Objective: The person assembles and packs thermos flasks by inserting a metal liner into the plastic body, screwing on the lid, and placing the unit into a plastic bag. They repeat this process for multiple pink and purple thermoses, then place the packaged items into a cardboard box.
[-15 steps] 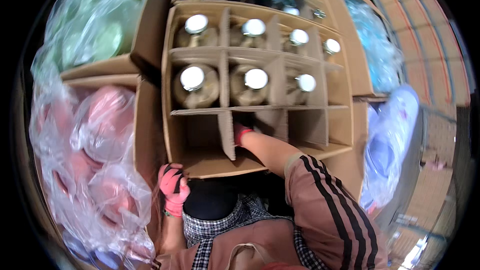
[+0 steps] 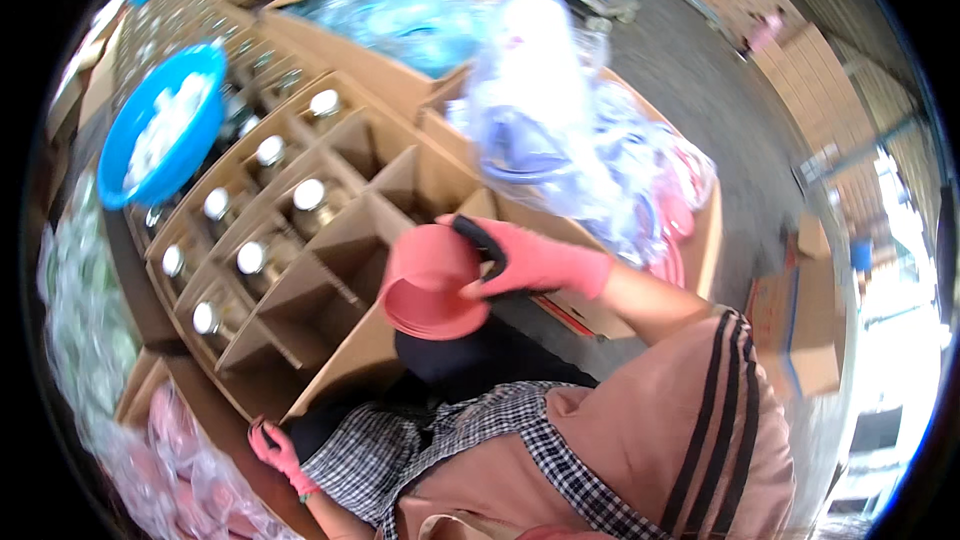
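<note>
Head view, from above a packing spot: right hand (image 2: 530, 260) in a pink glove, fingers curled round the rim of a short stack of pink lids (image 2: 432, 282), held tilted in the air just over the near right corner of a divided cardboard carton (image 2: 340, 240). Left hand (image 2: 278, 450), also gloved in pink, low at the near left edge against the carton's outer wall, fingers bent; whether gripping anything, impossible to tell. Glass jars (image 2: 308, 196) with pale round tops standing in the carton's far and left cells, nearer cells without jars. Blue basin (image 2: 160, 125) of pale small pieces perched on jars at far left. Clear bags of blue and pink plastic ware (image 2: 560, 130) heaped in an open box to the far right; more bagged pink pieces (image 2: 190, 480) at near left. Lids likely light, thin and fairly stiff plastic, smooth enough to slide apart within the stack; safest purchase probably across the rim with thumb on one side and fingers on the other, stack kept squeezed together.
</note>
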`<act>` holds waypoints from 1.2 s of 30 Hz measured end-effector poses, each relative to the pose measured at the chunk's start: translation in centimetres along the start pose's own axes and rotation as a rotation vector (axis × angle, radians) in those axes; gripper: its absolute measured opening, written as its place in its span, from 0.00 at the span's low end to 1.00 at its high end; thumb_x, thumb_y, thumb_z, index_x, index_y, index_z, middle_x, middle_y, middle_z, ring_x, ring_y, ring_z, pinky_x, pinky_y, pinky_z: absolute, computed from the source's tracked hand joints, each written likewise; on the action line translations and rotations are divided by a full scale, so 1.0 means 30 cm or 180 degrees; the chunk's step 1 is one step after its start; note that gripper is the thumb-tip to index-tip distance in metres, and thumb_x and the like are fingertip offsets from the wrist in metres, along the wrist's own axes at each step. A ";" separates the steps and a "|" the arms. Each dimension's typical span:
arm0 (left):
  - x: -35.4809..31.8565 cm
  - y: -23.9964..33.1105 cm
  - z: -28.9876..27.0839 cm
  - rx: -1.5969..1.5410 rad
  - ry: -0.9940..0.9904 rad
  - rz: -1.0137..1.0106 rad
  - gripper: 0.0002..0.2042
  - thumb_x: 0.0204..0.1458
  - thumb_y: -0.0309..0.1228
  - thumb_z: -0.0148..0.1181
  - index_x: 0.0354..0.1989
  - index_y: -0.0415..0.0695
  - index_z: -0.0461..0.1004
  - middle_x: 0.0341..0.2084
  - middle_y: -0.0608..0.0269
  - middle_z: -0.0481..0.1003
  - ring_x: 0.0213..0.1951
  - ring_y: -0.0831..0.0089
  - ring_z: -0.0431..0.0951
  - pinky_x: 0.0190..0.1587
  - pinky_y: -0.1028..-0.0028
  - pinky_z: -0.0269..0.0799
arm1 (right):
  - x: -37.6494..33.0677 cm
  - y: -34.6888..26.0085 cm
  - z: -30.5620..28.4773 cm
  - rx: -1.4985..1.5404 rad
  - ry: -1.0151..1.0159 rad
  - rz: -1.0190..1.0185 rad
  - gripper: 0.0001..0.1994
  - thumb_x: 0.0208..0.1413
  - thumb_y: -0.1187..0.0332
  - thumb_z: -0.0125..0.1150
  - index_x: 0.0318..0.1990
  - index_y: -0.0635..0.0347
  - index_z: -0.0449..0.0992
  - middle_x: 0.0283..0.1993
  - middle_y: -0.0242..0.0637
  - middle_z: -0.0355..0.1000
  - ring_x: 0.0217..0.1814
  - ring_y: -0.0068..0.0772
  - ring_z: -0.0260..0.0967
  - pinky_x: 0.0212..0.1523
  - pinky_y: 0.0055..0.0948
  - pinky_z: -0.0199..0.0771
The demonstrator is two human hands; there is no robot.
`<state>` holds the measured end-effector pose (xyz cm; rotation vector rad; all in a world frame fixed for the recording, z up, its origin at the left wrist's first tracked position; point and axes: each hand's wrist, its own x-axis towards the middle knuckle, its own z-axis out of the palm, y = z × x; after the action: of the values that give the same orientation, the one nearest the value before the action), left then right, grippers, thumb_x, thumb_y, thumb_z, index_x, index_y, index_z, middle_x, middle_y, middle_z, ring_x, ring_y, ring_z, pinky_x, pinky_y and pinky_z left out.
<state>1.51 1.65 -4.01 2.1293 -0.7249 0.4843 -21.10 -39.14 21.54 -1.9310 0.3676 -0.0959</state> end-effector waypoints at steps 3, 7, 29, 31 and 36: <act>0.032 -0.031 -0.081 0.0158 -0.0482 -0.0395 0.08 0.48 0.27 0.50 0.33 0.34 0.70 0.30 0.51 0.71 0.32 0.59 0.70 0.38 0.67 0.66 | -0.324 0.000 -0.297 0.0382 -0.0127 0.1149 0.33 0.40 0.67 0.63 0.55 0.67 0.57 0.56 0.37 0.57 0.60 0.27 0.49 0.59 0.24 0.44; 0.140 0.113 -0.142 -0.0026 -0.1276 -0.1756 0.13 0.51 0.33 0.49 0.34 0.32 0.70 0.29 0.53 0.73 0.33 0.68 0.72 0.39 0.72 0.66 | -0.813 0.256 -0.671 0.2355 0.2099 0.0789 0.22 0.45 0.68 0.58 0.48 0.68 0.64 0.45 0.38 0.66 0.47 0.28 0.64 0.50 0.27 0.62; 0.116 0.102 -0.184 0.2369 -0.1363 0.0478 0.17 0.48 0.37 0.53 0.39 0.35 0.68 0.38 0.46 0.69 0.41 0.55 0.69 0.44 0.66 0.65 | -0.752 0.886 -1.208 -0.2308 0.2929 0.3215 0.16 0.46 0.67 0.48 0.44 0.60 0.69 0.49 0.49 0.64 0.54 0.44 0.59 0.52 0.32 0.60; 0.116 0.140 -0.186 0.2270 -0.1229 0.0526 0.16 0.48 0.36 0.53 0.39 0.35 0.68 0.37 0.46 0.70 0.41 0.55 0.69 0.44 0.66 0.65 | -0.763 0.900 -1.242 -0.1991 0.2901 0.3484 0.16 0.46 0.68 0.46 0.44 0.60 0.70 0.48 0.49 0.64 0.53 0.45 0.60 0.51 0.33 0.61; 0.195 0.378 -0.034 0.1910 -0.1591 0.0003 0.15 0.46 0.33 0.55 0.38 0.34 0.69 0.37 0.46 0.70 0.41 0.54 0.69 0.47 0.64 0.63 | -0.962 1.220 -1.268 -0.3302 0.2354 0.3251 0.21 0.44 0.69 0.47 0.49 0.65 0.64 0.59 0.52 0.49 0.61 0.50 0.47 0.59 0.38 0.48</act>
<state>-1.40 -5.14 6.43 2.8672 -0.9371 0.1699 -65.21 -76.84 5.61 -2.3462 2.1822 0.0864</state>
